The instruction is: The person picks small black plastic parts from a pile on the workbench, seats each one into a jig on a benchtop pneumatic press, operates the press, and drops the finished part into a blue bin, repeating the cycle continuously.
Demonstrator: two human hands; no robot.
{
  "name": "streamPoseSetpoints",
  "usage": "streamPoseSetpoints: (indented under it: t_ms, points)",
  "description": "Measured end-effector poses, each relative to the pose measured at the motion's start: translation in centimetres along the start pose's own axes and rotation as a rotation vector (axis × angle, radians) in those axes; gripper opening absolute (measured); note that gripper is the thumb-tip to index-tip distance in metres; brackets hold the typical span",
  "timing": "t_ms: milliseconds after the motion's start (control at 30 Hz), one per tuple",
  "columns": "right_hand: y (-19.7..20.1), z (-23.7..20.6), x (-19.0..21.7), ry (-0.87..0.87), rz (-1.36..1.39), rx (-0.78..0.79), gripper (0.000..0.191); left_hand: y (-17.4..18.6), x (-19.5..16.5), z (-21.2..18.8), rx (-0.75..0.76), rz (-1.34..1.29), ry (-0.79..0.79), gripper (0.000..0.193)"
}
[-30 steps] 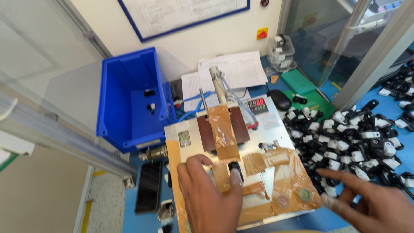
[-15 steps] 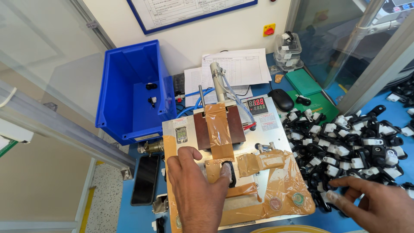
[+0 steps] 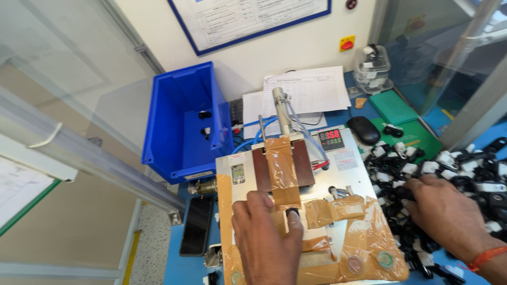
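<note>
The left hand [image 3: 266,240], low in the frame's centre, is now pressing a small black part [image 3: 292,213] into the taped metal fixture [image 3: 338,240], its grip closed around that part with the thumb on top. The right hand [image 3: 449,216], which was hovering lower right a second ago, is now digging into the pile of black-and-white clips [image 3: 449,163] at the right edge; whether its grip is holding one, I cannot tell. The blue bin [image 3: 174,142], upper left, is holding just two small parts [image 3: 205,122].
</note>
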State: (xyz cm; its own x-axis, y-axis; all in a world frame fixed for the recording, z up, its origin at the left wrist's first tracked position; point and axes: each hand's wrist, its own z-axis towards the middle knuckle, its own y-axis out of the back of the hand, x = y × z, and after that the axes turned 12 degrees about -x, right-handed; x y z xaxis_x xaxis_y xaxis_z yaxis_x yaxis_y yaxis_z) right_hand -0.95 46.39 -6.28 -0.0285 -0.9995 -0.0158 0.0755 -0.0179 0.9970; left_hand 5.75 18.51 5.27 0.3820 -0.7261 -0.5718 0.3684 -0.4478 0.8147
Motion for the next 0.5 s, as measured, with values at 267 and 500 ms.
streamPoseSetpoints:
  t_ms: [267,500]
  points:
    - [0.5,-0.4,-2.0,-0.127,0.298,-0.170,0.031,1.0,0.3,1.1,0.101,0.038,0.104,0.062]
    - [-4.8,-3.3,-7.5,-0.616,1.494,0.242,0.036,1.4,-0.2,1.5,0.094,0.071,0.026,0.065]
